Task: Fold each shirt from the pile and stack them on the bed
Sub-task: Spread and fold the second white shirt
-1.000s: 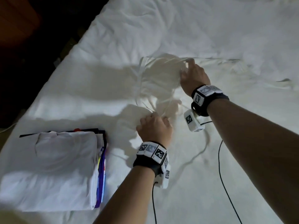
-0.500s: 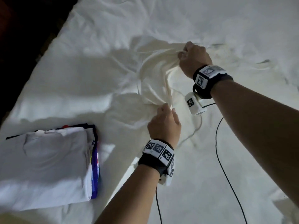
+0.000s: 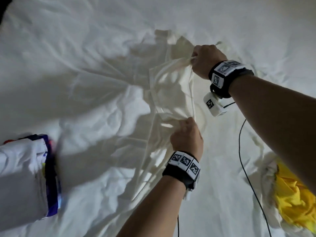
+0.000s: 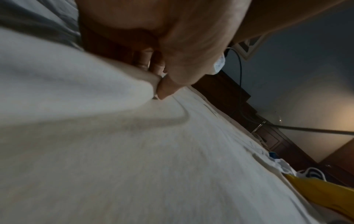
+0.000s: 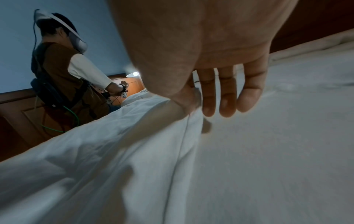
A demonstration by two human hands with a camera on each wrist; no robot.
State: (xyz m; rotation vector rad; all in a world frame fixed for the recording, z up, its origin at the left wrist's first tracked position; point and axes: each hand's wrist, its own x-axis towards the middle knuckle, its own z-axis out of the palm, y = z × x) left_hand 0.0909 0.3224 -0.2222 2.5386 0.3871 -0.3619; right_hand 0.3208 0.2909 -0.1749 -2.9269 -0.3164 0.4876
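Observation:
A cream shirt [image 3: 172, 93] hangs bunched above the white bed [image 3: 77, 57], held at two places. My right hand [image 3: 203, 59] grips its far edge; in the right wrist view the thumb and forefinger pinch the cloth [image 5: 172, 121] while the other fingers [image 5: 226, 97] hang loose. My left hand [image 3: 186, 132] pinches the near edge, and the left wrist view shows the thumb [image 4: 166, 86] pressed on the cream fabric [image 4: 95, 121]. A stack of folded shirts [image 3: 25, 177], white on top with a blue and multicoloured one beneath, lies at the left edge.
A yellow garment [image 3: 294, 199] with white cloth beside it lies crumpled at the lower right, part of the pile. Black cables [image 3: 248, 168] trail from both wrists over the sheet. Another person [image 5: 63, 72] stands by the wooden headboard in the right wrist view.
Both hands have lifted the cream shirt off the sheet and drawn it toward the right. The folded stack has slid toward the left edge of view, and the yellow garment has come into view.

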